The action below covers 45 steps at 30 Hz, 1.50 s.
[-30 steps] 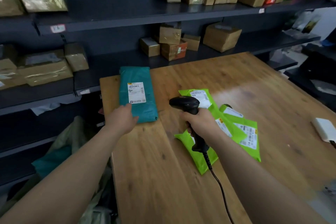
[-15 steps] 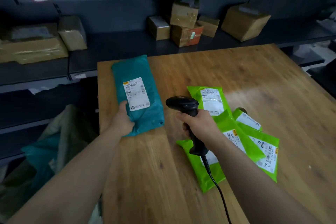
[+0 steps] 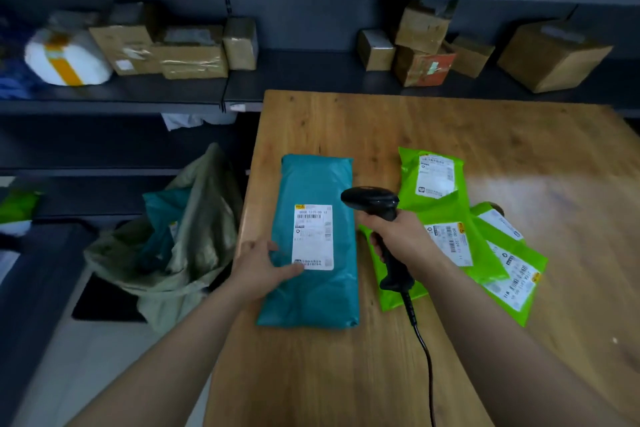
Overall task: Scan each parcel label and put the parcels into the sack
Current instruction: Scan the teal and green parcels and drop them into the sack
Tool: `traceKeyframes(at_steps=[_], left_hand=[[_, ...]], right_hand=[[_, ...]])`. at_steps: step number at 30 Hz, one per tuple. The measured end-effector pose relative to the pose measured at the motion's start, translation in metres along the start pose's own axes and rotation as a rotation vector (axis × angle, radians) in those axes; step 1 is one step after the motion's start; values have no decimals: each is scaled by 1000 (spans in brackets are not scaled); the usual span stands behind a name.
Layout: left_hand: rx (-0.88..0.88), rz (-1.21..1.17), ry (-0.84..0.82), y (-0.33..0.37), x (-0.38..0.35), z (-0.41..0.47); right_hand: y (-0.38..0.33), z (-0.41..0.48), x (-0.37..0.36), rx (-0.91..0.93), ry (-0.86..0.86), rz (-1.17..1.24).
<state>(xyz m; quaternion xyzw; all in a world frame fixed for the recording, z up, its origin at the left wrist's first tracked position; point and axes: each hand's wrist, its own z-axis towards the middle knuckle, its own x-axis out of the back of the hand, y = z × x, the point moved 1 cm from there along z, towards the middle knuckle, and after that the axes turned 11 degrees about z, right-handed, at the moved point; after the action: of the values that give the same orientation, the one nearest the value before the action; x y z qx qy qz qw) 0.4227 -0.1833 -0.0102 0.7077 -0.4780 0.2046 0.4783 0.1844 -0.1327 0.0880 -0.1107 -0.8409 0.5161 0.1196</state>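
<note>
left hand (image 3: 256,270) pinches parcel (image 3: 318,295) edge | right hand (image 3: 401,239) fingers (image 3: 375,242) wrapped round scanner (image 3: 374,199) | risk: thumb may slide over the label (image 3: 313,236), causing a misread

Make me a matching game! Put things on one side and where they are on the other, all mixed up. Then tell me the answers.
Things:
1. teal parcel
2. green parcels
3. scanner
4. sack

Places:
A. beside the left edge of the table
B. held in the right hand
C. touched by the left hand
D. piled on the table, right of the scanner

Pairs: 1-C, 2-D, 3-B, 4-A
</note>
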Motion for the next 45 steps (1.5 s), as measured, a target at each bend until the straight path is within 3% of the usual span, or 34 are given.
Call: traceKeyframes(at_steps=[3, 8, 13, 18, 26, 45], left_hand=[[155, -393, 77, 29, -3, 2], [339, -665, 42, 58, -13, 1], [287, -878, -166, 64, -11, -16], [78, -1142, -92, 67, -3, -37], [-56, -1158, 111, 63, 5, -54], [-68, -1078, 154, 57, 4, -65]], right_hand=[[4, -15, 3, 4, -26, -6], [7, -30, 15, 24, -9, -8], [-2, -40, 29, 28, -37, 10], [-24, -53, 29, 85, -129, -18], [-55, -82, 27, 176, -245, -79], [-67, -110, 47, 192, -266, -200]])
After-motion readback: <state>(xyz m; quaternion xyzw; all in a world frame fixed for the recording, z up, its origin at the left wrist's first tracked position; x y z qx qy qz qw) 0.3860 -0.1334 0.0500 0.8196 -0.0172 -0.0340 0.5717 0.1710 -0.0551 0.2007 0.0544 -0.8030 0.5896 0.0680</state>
